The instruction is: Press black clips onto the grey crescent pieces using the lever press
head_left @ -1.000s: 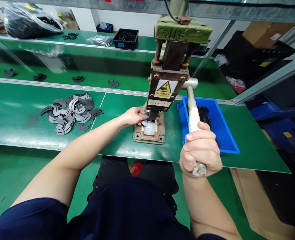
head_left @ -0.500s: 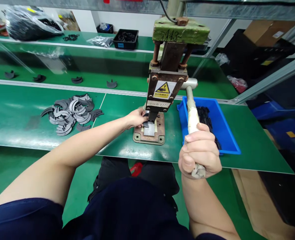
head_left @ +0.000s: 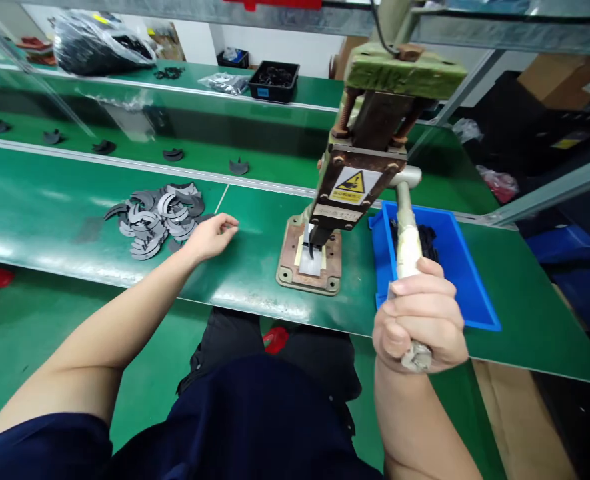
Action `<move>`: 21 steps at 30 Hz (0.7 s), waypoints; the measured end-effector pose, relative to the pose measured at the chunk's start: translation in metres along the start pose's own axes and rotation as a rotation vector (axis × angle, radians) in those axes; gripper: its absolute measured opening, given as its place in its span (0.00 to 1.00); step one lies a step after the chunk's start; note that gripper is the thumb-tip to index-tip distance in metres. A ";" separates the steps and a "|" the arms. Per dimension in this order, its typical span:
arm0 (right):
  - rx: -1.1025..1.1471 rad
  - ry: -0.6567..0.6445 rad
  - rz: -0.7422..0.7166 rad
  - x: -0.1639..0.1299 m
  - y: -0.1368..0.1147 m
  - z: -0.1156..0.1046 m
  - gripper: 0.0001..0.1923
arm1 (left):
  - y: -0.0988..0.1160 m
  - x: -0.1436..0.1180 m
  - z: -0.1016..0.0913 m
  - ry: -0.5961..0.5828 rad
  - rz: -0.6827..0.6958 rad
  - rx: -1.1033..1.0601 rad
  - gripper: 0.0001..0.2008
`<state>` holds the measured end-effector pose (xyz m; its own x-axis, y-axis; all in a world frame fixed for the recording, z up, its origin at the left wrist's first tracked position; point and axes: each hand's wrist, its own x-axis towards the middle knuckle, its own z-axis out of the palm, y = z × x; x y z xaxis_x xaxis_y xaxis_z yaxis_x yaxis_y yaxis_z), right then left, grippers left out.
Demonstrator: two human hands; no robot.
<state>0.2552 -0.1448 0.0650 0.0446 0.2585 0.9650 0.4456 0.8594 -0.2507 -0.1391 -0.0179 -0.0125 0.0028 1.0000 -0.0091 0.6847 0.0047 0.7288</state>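
My right hand (head_left: pixel 421 320) is wrapped round the pale, tape-wound lever handle (head_left: pixel 407 243) of an arm press (head_left: pixel 359 177). Under the press ram, a small dark part (head_left: pixel 311 251) stands in the fixture on the base plate (head_left: pixel 287 257); the ram partly hides it. My left hand (head_left: pixel 212 237) hovers between the press and a pile of grey curved pieces (head_left: pixel 147 223), close to the pile's right edge. Its fingers are loosely bent and apart from the thumb, with nothing seen between them.
Right of the press stands a blue bin (head_left: pixel 467 280) with black parts in it. Behind the bench, several dark curved pieces (head_left: pixel 239 167) lie spaced along a green belt (head_left: pixel 139 163). A black tray (head_left: pixel 273 81) and a plastic bag (head_left: pixel 102 47) sit on the far shelf.
My left hand has let go of the dark part at the press and moved left towards the pile. My right hand still grips the lever. The view has shifted a little.
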 end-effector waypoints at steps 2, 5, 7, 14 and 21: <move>0.002 0.027 0.013 -0.001 0.002 0.002 0.18 | -0.032 0.004 -0.033 0.069 0.020 0.315 0.16; 0.021 0.082 0.000 -0.003 0.008 0.006 0.20 | -0.059 0.010 -0.073 0.034 0.021 0.570 0.21; 0.033 0.126 -0.026 -0.004 0.012 0.007 0.21 | -0.067 0.016 -0.087 -0.014 0.049 0.647 0.26; 0.012 0.108 -0.020 -0.005 0.015 0.004 0.21 | -0.066 0.049 -0.084 -0.150 0.085 0.697 0.33; 0.013 0.082 -0.036 -0.003 0.012 0.004 0.21 | -0.060 0.058 -0.073 -0.221 0.061 0.547 0.25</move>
<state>0.2564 -0.1334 0.0588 0.1020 0.1910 0.9763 0.4370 0.8730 -0.2165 -0.2329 0.0405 -0.0069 0.1653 0.9726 -0.1633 0.9547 -0.1162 0.2741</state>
